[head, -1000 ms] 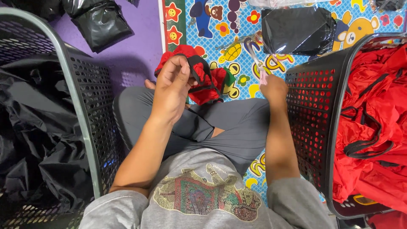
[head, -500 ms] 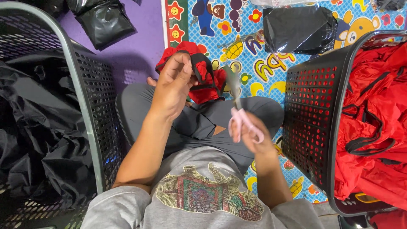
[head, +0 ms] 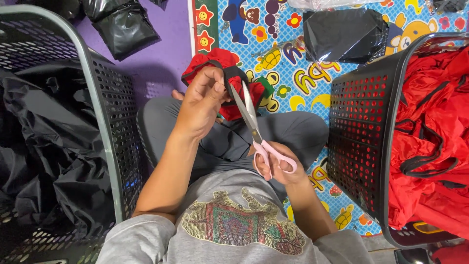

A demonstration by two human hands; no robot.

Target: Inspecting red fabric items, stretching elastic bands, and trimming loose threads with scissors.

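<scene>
My left hand (head: 204, 101) pinches a red cloth item with black straps (head: 213, 63) and holds it up over my crossed legs. One black strap (head: 231, 78) loops out beside my fingers. My right hand (head: 279, 168) grips pink-handled scissors (head: 257, 132), fingers through the loops. The steel blades point up and away, their tips open at the black strap next to my left hand. The lower part of the red cloth is hidden behind my left hand.
A black perforated basket (head: 105, 132) of black fabric stands at my left. Another black basket (head: 361, 137) at my right holds red cloth with black straps (head: 435, 132). Black plastic bags (head: 124, 24) and a black bag (head: 342, 34) lie on the purple and cartoon-patterned mat (head: 293, 83).
My right hand left the mat by the right basket, picked up the scissors and brought the blades up to the strap. My left hand kept holding the red cloth.
</scene>
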